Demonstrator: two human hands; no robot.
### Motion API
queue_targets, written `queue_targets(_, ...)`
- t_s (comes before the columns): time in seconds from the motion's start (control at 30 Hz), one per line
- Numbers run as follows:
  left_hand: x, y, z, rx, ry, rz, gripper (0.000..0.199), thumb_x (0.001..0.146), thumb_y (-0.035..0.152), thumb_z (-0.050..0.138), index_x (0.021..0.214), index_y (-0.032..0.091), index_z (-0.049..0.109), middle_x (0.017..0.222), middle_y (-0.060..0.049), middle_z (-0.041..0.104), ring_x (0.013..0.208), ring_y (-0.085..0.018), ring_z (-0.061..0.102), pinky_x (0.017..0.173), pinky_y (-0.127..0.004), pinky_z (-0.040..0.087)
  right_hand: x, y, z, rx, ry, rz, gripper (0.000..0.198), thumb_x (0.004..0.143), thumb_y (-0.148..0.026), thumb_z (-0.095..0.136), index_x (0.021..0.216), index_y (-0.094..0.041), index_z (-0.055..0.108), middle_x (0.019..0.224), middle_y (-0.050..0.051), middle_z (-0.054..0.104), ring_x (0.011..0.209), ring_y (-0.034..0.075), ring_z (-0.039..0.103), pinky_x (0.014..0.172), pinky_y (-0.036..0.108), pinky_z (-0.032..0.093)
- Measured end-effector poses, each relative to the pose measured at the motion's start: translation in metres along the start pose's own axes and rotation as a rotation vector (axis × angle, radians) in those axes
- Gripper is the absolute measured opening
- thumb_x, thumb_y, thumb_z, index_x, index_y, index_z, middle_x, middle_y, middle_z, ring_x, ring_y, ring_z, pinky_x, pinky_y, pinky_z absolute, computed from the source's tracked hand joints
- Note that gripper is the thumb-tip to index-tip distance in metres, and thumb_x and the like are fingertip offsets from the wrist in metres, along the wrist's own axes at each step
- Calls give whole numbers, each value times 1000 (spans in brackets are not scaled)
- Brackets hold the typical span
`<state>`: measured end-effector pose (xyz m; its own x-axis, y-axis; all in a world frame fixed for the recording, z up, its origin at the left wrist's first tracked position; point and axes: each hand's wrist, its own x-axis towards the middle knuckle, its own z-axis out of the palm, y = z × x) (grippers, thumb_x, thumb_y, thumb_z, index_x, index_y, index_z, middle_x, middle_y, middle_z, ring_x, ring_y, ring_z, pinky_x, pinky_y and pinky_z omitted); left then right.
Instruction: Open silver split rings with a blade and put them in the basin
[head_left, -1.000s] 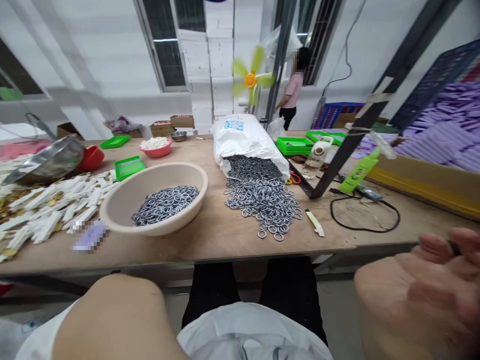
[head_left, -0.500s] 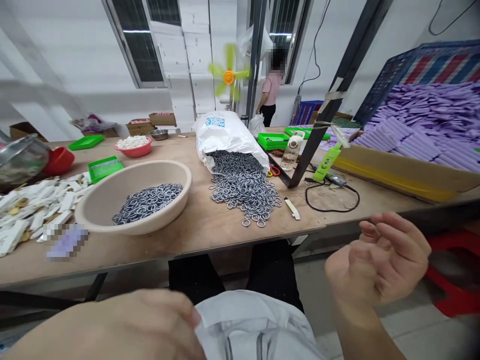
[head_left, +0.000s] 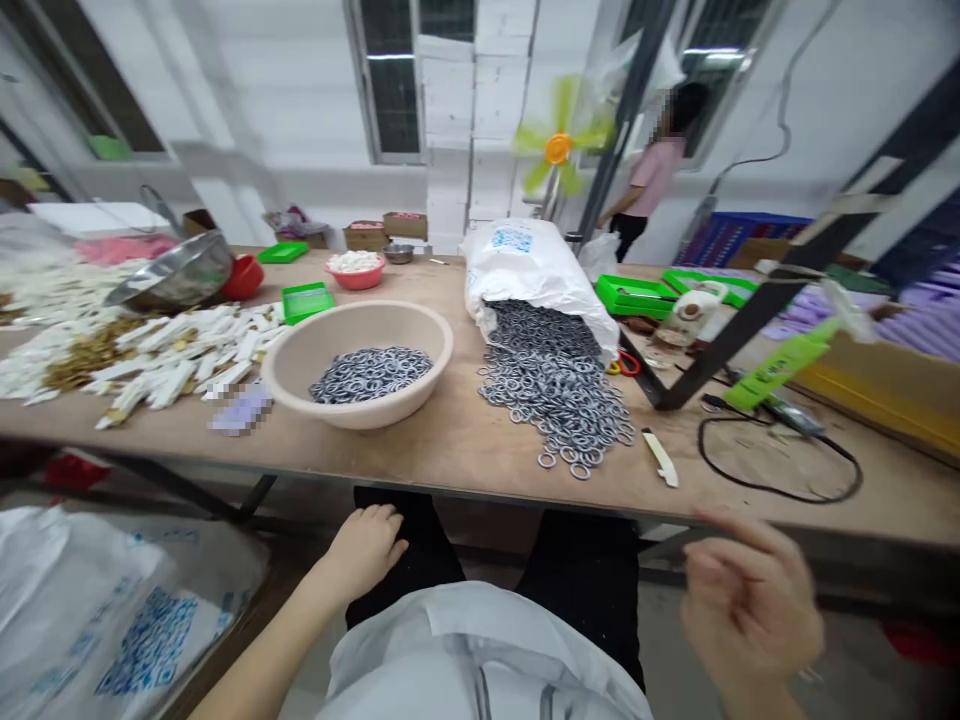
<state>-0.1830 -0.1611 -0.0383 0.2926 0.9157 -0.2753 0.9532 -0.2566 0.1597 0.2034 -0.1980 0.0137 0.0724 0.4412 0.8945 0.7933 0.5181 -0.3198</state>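
Note:
My left hand (head_left: 367, 550) lies palm down on my left thigh, fingers loosely stretched and nothing visible in them. Over to the right, in front of the table edge, my right hand (head_left: 754, 600) is raised with its fingers loosely bent and apart; it is blurred, and I see nothing held. A beige basin (head_left: 360, 410) on the table contains many grey rings (head_left: 375, 372). Beside it a white sack (head_left: 525, 265) lies on its side, more grey rings (head_left: 562, 390) spilling from its mouth. A white-handled cutter (head_left: 660, 458) is closest to my right hand.
White plastic pieces (head_left: 180, 365) and a steel bowl (head_left: 180, 275) cover the table's left part. A slanted metal post (head_left: 750, 310), a green bottle (head_left: 780, 370) and a black cable (head_left: 780, 495) are at right. A fan (head_left: 557, 148) and a person (head_left: 652, 175) are behind.
The view has swung left, so the table things appear farther right. My left hand has moved forward onto my thigh. My right hand stays raised, its fingers turned somewhat.

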Motion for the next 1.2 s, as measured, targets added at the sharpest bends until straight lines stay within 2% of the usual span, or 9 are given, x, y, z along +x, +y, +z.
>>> queue_targets(0.13, 14, -30, 43, 60, 116, -238, 43, 91, 25, 58, 131, 11, 63, 133, -21, 61, 120, -35, 60, 99, -45, 49, -71, 49, 12, -87, -473, -268, 3, 87, -22, 68, 87, -25, 66, 88, 1, 73, 76, 20, 69, 76, 38, 53)
queue_targets(0.2, 14, -41, 57, -14, 160, -251, 38, 93, 28, 57, 128, 14, 65, 128, -17, 64, 114, -31, 63, 95, -40, 50, -114, 79, 14, -196, -559, -176, 16, 91, -39, 62, 96, -26, 70, 95, 5, 74, 80, 25, 72, 72, 41, 56)
queue_targets(0.37, 19, -50, 77, -123, 288, -248, 29, 98, 22, 44, 97, 16, 72, 106, -12, 68, 98, -25, 65, 88, -36, 50, -180, 121, 9, -277, -556, 174, 43, 91, -62, 50, 91, -28, 75, 93, 10, 71, 81, 33, 71, 62, 47, 58)
queue_targets(0.6, 27, -51, 85, -247, 442, -219, 26, 98, 26, 43, 97, 19, 67, 108, -11, 66, 103, -25, 59, 92, -37, 50, -178, 110, 18, -325, -546, 239, 56, 97, -63, 36, 82, -21, 69, 91, 13, 69, 81, 31, 65, 72, 46, 53)
queue_targets(0.7, 17, -59, 85, -363, 480, -172, 29, 98, 34, 41, 86, 20, 64, 95, -10, 65, 94, -25, 59, 88, -40, 50, -186, 106, 16, -277, -573, 329, 58, 93, -70, 42, 102, -19, 70, 105, 14, 69, 96, 30, 64, 84, 45, 53)
queue_targets(0.9, -16, -35, 68, -1062, 61, 39, 43, 92, 58, 50, 83, 18, 64, 83, -6, 67, 81, -20, 62, 79, -33, 50, -187, 100, 17, -354, -483, 569, 64, 96, -62, 35, 125, -13, 63, 115, 20, 67, 105, 33, 63, 90, 49, 52)
queue_targets(0.97, -16, -8, 69, -981, -84, 200, 44, 97, 54, 44, 99, 19, 71, 111, -10, 72, 105, -23, 64, 96, -37, 49, -183, 84, 29, -418, -445, 551, 58, 98, -54, 34, 128, -14, 63, 121, 22, 66, 112, 34, 61, 95, 52, 49)
queue_targets(1.07, 3, 16, 82, -556, -121, 378, 47, 102, 47, 32, 127, 29, 68, 135, -7, 66, 132, -25, 54, 119, -50, 30, -179, 56, 44, -114, -878, 197, 44, 99, -42, 40, 130, -25, 66, 127, 14, 68, 121, 28, 59, 104, 46, 45)
queue_targets(1.2, 35, -25, 88, -60, -2, 262, 44, 94, 45, 52, 134, 31, 64, 151, -9, 53, 145, -32, 42, 122, -61, 16, -167, 71, 17, -105, -1123, 40, 35, 95, -43, 51, 125, -35, 69, 133, 6, 67, 128, 29, 56, 111, 52, 36)
